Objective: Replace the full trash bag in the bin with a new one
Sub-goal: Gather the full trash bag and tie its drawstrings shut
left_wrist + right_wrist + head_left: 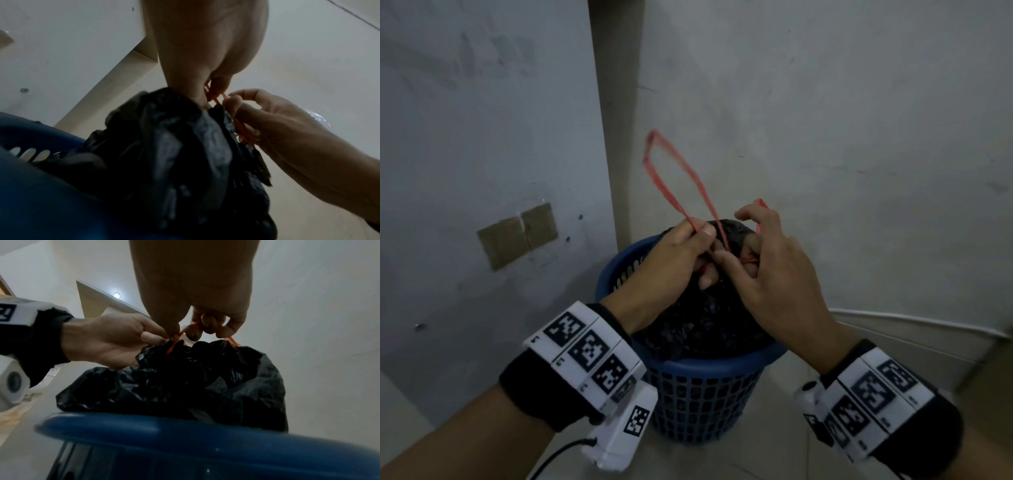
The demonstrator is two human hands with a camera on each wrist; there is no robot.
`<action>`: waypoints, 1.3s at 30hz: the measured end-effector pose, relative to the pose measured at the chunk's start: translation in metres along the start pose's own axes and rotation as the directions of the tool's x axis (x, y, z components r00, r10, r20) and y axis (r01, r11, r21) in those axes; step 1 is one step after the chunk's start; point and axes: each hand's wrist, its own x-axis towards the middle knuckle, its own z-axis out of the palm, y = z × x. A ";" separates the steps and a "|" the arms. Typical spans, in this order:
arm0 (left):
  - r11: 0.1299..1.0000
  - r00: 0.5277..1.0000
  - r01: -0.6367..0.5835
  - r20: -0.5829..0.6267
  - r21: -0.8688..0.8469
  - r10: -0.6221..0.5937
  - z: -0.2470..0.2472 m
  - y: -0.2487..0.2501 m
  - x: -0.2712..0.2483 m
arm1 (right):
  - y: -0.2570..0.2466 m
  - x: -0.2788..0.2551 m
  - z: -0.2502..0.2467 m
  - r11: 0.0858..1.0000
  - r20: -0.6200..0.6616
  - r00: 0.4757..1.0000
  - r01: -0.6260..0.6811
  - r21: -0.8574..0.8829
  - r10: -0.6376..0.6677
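Your full black crinkled plastic trash bag (702, 329) sits inside the round blue plastic lattice bin (705, 394), its gathered neck bunched up above the rim at 12 o'clock. Your left hand (671, 263) pinches one strand of the red plastic drawstring (671, 178), w/ a long loop standing up toward 11 o'clock. Your right hand (770, 270) has fingers curled round the other red strand, at 3 o'clock of the neck; hands nearly touch.

Handling, by my read: film is thin, soft, slippery, prob. tears if snagged on the lattice. Load looks bulky, so expect some weight. Take hold by the drawstring close to the knot, or round the cinched neck; don't grab loose film.

Room: grey wall (825, 102) stands near behind the bin at 12, a pale pillar (616, 137) at 11, so it's a tight corner. Open floor (756, 459) lies at 6, your side. Lift straight up, then pull back toward 6.
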 end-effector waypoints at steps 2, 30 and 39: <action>0.997 0.998 0.000 0.069 0.078 -0.005 -0.002 0.000 -0.001 | -0.001 -0.002 -0.001 1.000 0.045 0.999 0.024 -0.010 -0.024; 0.565 0.830 -0.330 -0.053 0.756 0.556 -0.003 -0.018 -0.015 | -0.007 -0.011 0.016 0.694 0.033 0.903 -0.352 0.628 0.428; 0.404 0.778 -0.371 0.042 0.836 0.627 0.006 -0.025 -0.020 | -0.012 -0.005 0.025 0.579 0.176 0.800 -0.548 0.604 0.574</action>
